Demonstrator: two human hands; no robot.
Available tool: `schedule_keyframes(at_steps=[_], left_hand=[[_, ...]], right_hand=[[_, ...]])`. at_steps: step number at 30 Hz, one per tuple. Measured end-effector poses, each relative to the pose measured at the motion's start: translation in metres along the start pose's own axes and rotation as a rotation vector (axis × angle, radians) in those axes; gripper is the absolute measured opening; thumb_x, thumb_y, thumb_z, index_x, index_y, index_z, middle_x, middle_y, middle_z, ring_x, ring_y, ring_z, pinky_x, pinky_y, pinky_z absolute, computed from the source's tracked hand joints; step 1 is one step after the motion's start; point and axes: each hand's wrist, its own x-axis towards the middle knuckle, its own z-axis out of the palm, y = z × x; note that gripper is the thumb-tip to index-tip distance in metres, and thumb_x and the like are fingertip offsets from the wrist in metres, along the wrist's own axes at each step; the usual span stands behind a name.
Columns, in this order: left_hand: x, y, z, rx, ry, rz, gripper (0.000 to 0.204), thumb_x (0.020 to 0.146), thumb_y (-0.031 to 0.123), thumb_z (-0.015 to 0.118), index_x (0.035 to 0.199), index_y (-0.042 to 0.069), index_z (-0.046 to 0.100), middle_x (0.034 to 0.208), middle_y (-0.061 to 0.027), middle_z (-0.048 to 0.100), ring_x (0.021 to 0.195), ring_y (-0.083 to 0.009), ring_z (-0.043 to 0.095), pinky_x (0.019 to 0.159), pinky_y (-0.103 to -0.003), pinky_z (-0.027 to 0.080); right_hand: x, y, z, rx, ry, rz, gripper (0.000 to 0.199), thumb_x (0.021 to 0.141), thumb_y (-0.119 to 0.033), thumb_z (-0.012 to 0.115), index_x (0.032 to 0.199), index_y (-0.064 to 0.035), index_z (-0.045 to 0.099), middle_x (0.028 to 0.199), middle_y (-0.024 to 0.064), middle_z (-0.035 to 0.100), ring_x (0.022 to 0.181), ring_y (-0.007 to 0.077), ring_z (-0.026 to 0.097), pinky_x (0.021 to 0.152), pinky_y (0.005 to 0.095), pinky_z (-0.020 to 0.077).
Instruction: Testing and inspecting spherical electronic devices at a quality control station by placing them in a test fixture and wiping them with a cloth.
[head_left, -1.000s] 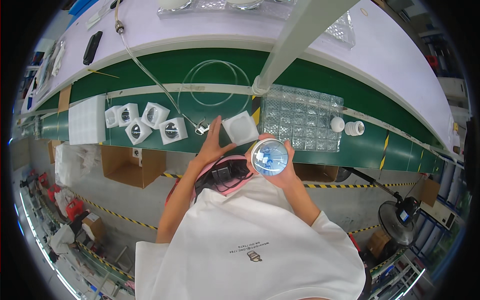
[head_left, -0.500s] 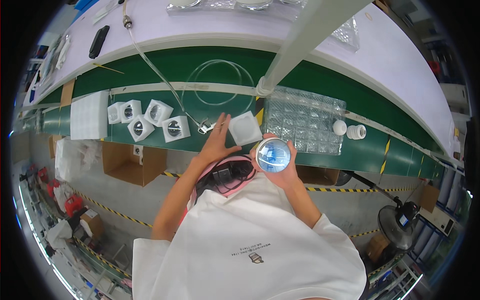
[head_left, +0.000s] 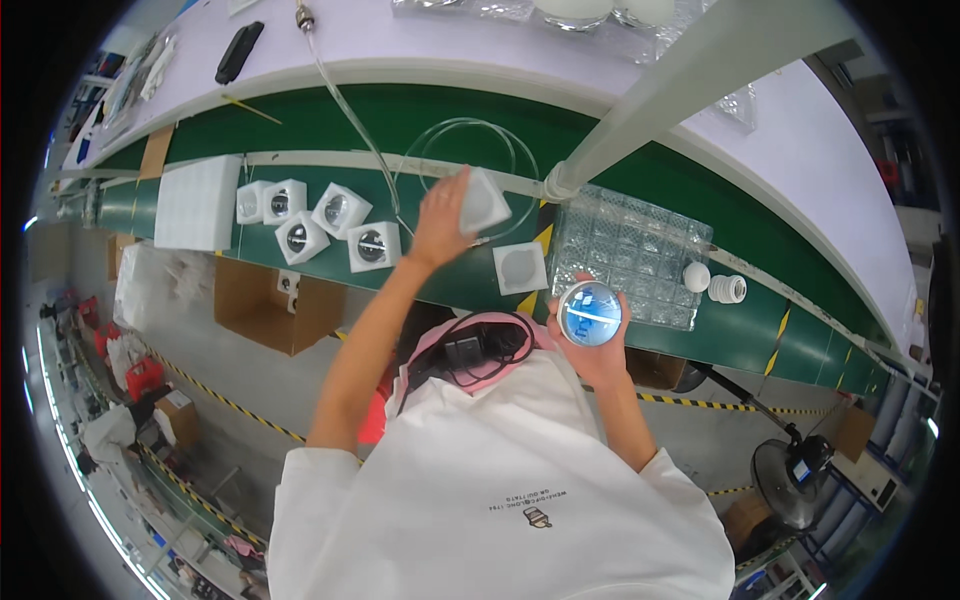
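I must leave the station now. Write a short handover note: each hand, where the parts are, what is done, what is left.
Left hand: raised over the green belt, holding a white square foam piece.
Right hand: holding a round shiny disc near the body.
Parts: one white foam holder lies alone on the belt; clear blister tray beside it.
Done: four filled foam holders at left.
Left: the disc is not yet placed in any holder.

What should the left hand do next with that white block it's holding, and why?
Probably bring the white block back toward the round disc. The left hand grips the block above the green belt, the right hand holds the disc face-up near the body, and four similar blocks already hold round parts.
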Motion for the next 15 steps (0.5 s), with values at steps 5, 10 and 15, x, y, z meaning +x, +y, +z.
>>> schedule_keyframes(at_steps=[5,10,15], left_hand=[[0.004,-0.058,0.011,0.155,-0.253,-0.121,0.119,0.062,0.012,0.082,0.161,0.017,0.014,0.154,-0.0189,0.035,0.142,-0.0412,0.033,0.111,-0.054,0.04],[0.016,-0.074,0.022,0.018,-0.449,-0.236,0.124,0.062,0.009,0.085,0.161,0.015,0.01,0.155,-0.0194,0.033,0.142,-0.0425,0.031,0.116,-0.048,0.038],[0.027,-0.069,0.03,-0.008,-0.415,-0.295,0.118,0.065,0.001,0.08,0.161,0.018,0.013,0.155,-0.0189,0.032,0.146,-0.0414,0.026,0.116,-0.051,0.037]], right_hand=[[-0.007,-0.007,-0.002,0.109,-0.03,-0.011,0.06,0.097,-0.063,0.048,0.137,-0.0179,0.051,0.112,0.0119,0.065,0.108,0.0278,0.059,0.091,0.0387,0.046],[-0.004,-0.011,-0.004,0.09,-0.023,0.002,0.06,0.097,-0.063,0.048,0.136,-0.0187,0.052,0.112,0.0137,0.065,0.107,0.0288,0.059,0.09,0.0388,0.0473],[0.002,-0.01,0.0,0.16,0.114,-0.025,0.059,0.096,-0.063,0.048,0.136,-0.02,0.052,0.112,0.019,0.063,0.102,0.0292,0.058,0.089,0.0386,0.0484]])
